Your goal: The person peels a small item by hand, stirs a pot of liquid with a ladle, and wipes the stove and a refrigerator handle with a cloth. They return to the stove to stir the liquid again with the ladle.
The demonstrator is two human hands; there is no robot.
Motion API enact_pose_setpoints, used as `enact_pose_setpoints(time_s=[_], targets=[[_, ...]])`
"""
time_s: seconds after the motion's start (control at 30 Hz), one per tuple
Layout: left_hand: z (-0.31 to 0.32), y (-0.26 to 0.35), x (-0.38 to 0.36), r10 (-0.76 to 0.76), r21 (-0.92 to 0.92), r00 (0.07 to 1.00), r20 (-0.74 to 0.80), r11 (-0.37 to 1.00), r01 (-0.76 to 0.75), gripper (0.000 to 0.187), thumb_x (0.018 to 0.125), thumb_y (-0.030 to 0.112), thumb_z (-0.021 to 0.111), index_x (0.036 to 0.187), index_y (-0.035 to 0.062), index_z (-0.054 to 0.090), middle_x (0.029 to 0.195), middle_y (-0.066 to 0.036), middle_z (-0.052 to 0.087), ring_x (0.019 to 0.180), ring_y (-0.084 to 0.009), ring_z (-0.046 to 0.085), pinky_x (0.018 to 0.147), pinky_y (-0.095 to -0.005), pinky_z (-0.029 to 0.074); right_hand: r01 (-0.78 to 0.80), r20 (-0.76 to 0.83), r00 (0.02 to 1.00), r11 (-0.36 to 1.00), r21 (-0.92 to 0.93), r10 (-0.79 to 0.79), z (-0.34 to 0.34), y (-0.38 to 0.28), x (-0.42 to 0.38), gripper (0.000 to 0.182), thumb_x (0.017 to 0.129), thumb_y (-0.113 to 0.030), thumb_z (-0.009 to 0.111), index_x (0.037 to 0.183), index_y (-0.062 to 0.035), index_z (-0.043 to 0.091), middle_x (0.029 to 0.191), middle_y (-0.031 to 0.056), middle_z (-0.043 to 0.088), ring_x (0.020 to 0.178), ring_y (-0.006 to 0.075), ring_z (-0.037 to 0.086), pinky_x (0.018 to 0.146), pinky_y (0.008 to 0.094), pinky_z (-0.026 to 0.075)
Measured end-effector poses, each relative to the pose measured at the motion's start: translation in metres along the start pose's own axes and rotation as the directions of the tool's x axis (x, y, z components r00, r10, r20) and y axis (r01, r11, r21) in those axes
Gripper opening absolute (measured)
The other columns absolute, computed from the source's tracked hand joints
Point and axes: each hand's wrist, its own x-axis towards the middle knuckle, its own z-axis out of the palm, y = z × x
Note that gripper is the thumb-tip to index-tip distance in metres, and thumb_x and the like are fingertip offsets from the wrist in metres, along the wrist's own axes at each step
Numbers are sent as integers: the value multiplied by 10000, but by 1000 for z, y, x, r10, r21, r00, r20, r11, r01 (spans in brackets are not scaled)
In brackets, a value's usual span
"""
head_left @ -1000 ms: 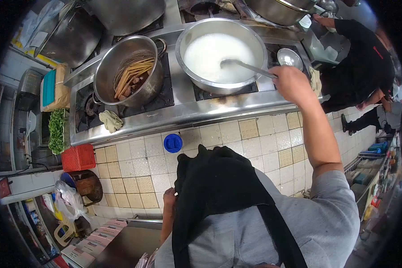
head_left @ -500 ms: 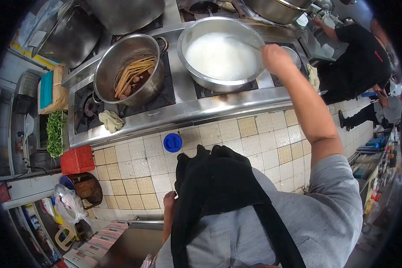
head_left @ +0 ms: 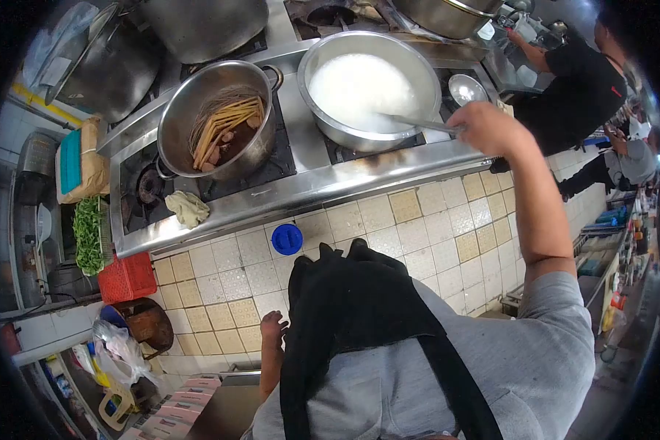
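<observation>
My right hand [head_left: 489,130] is closed round the handle of a metal utensil [head_left: 425,123], whose far end dips into white, steaming liquid in a wide steel bowl [head_left: 328,125] on the stove. The utensil's tip is hidden in the liquid. Left of the bowl stands a steel pot [head_left: 248,158] with long yellowish stalks [head_left: 231,117] and brown pieces in dark liquid. My left hand [head_left: 273,326] hangs low beside the black apron, fingers apart and curled, holding nothing.
A round metal strainer or ladle [head_left: 466,89] lies right of the bowl. A cloth [head_left: 187,208] rests on the stove edge [head_left: 253,196]. A blue lid-like object [head_left: 287,239] is on the floor, a red crate [head_left: 127,277] at left. Two people, one in black [head_left: 576,95], are at right.
My right hand has moved right and down, swinging the utensil toward the bowl's near right side. My left hand has lifted slightly away from the apron. The person in black has shifted.
</observation>
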Motion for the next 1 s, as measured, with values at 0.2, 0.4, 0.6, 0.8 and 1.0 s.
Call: enact_pose_setpoints(time_s=[0.2, 0.4, 0.6, 0.8, 1.0], targets=[[-13, 6, 14, 2, 53, 999, 52, 999, -5, 446, 815, 148, 603, 1232, 42, 487, 1020, -96, 570, 762, -282, 631, 546, -346, 491, -106, -171, 980, 994, -13, 103, 59, -54, 16, 283, 790, -110, 589, 1062, -51, 640, 886, 212, 652, 900, 364, 620, 812, 436, 487], [-16, 23, 7, -96, -2, 995, 29, 995, 96, 432, 796, 110, 589, 1211, 38, 495, 991, -92, 576, 757, -279, 628, 543, -346, 503, -194, -329, 932, 975, -104, 151, 97, -34, 60, 135, 790, -79, 505, 851, -18, 610, 828, 226, 647, 818, 346, 647, 730, 422, 521], [-24, -1, 2, 206, 182, 975, 82, 959, -218, 319, 800, 124, 589, 1086, -17, 586, 937, -103, 611, 786, -277, 630, 599, -378, 533, -251, -63, 963, 956, 151, 263, 60, -36, 38, 200, 846, -92, 509, 943, 51, 610, 764, 205, 646, 681, 285, 661, 581, 376, 531], [-23, 19, -13, 6, 411, 993, 119, 910, -55, 336, 830, 168, 574, 1103, -27, 591, 1095, -155, 623, 808, -267, 626, 651, -404, 527, -366, 254, 929, 560, 744, 270, 57, -33, 29, 279, 874, -122, 540, 1069, 75, 569, 729, 125, 628, 507, 166, 594, 406, 281, 463], [-10, 37, -8, -179, 13, 984, -18, 984, 179, 384, 836, 169, 573, 1181, 4, 532, 1029, -108, 606, 757, -255, 617, 585, -362, 498, -351, 289, 929, 304, 886, 230, 72, -26, 13, 294, 881, -141, 537, 1107, 47, 557, 731, 85, 620, 485, 112, 547, 380, 231, 408]])
